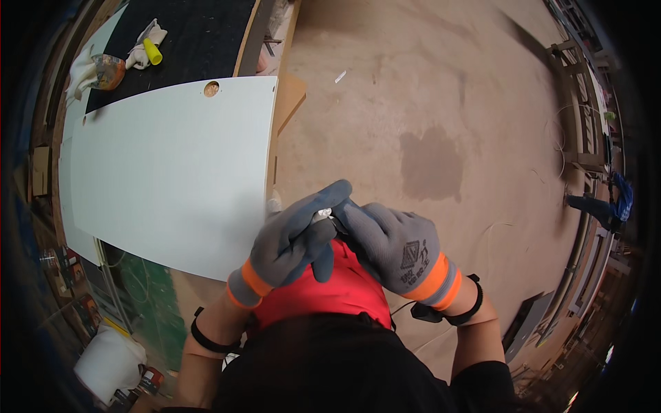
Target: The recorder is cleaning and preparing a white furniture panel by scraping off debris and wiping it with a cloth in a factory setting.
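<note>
Both of my hands wear grey work gloves with dark coated fingers and orange cuffs, and they meet in front of my body. Between the thumb and fingers of my left hand (292, 230) a small shiny silvery piece (322, 215) shows; its kind is too small to tell. My right hand (396, 244) is closed, its fingertips pressed up against the left ones by that piece. Whatever the right fingers grip is hidden. Left of my hands lies a large white panel (165, 165) with a round hole near its far edge.
Beyond the panel is a black surface (200, 41) with a yellow cylindrical object (152, 51), cloth and a clear plastic bag (109, 72). A brown floor (358, 124) with a dark patch (432, 162) stretches ahead. Racks (578, 103) line the right; a white bundle (110, 365) stands lower left.
</note>
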{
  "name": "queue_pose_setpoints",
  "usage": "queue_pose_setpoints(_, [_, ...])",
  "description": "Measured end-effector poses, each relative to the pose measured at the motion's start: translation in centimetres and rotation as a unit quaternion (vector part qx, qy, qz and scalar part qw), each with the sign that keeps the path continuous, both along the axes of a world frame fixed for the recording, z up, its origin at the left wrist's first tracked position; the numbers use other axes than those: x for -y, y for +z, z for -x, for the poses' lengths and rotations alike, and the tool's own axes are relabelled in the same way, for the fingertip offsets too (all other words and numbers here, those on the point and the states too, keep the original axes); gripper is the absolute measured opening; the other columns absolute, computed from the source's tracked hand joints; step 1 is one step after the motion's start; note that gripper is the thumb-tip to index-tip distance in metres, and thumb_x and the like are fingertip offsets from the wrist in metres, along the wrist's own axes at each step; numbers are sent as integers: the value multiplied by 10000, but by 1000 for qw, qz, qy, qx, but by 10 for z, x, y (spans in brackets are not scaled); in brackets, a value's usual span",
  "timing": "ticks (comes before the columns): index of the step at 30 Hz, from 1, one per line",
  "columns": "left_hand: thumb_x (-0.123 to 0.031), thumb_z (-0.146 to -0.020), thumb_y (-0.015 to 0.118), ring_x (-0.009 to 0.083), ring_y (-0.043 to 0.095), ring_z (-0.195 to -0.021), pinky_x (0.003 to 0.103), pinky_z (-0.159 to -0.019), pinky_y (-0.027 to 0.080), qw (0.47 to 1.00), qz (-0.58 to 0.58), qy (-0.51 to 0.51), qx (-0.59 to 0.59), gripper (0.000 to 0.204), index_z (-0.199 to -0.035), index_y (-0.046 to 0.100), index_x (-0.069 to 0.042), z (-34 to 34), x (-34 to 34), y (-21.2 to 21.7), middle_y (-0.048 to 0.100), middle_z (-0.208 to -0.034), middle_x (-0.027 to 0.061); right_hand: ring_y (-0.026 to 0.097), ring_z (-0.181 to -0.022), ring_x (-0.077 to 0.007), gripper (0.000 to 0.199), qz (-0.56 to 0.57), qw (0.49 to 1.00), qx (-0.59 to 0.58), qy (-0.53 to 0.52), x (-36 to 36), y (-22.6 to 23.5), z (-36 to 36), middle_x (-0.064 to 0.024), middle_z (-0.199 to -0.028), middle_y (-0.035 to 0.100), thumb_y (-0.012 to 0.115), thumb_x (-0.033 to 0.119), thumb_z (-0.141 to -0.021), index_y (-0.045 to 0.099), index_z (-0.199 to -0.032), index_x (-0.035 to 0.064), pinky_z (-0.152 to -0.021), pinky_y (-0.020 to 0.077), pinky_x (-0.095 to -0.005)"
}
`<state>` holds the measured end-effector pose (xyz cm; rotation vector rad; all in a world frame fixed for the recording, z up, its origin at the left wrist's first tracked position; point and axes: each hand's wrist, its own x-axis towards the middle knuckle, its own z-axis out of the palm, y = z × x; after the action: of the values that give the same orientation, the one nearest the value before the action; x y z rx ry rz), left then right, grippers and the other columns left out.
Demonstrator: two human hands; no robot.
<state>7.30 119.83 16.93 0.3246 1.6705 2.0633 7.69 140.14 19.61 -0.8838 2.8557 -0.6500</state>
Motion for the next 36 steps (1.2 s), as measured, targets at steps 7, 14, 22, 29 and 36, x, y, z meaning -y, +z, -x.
queue_pose_setpoints(7, [35, -974, 459, 79, 544, -518, 223, -528, 462, 989, -18, 63, -134, 380, -1351, 449, 74, 1, -10, -8, 619, -798, 74, 628, -631, -151, 424, 4, 1000, -10, 5, -3, -3, 4, -62, -896, 590, 595, 184, -811, 537, -1227, 123, -503, 476, -281])
queue_pose_setpoints(14, [35, -955, 510, 87, 571, -528, 222, -520, 481, 964, 118, 143, -190, 292, -1245, 511, 76, -2, -11, -9, 686, -956, 168, 602, -596, -162, 337, 6, 999, -20, -26, 16, -13, 4, -48, -850, 561, 594, 191, -828, 546, -1159, 146, -489, 466, -290])
queue_pose_setpoints(22, [32, -953, 505, 173, 670, -793, 271, -700, 548, 951, 168, 173, -194, 295, -1242, 514, 93, 9, 8, -12, 652, -1159, 217, 600, -594, -166, 366, -9, 1000, 23, -14, 40, -16, 25, -26, -809, 527, 601, 191, -822, 536, -1178, 138, -485, 463, -297])
queue_pose_setpoints(29, [28, -965, 401, 76, 626, -669, 201, -664, 503, 956, 124, 233, -132, 349, -1289, 490, 125, 28, 15, -19, 673, -1071, 157, 606, -620, -168, 452, 18, 1000, -17, -8, 56, -19, 57, -15, -828, 551, 625, 192, -757, 562, -1200, 127, -492, 462, -291])
queue_pose_setpoints(36, [3, -974, 472, 77, 585, -591, 210, -574, 485, 973, -53, 223, -7, 435, -1390, 388, 100, 47, 35, -32, 600, -816, 58, 641, -722, -229, 501, 129, 991, 21, 0, 60, -38, 88, -67, -951, 624, 597, 149, -787, 558, -1284, 107, -620, 499, -298])
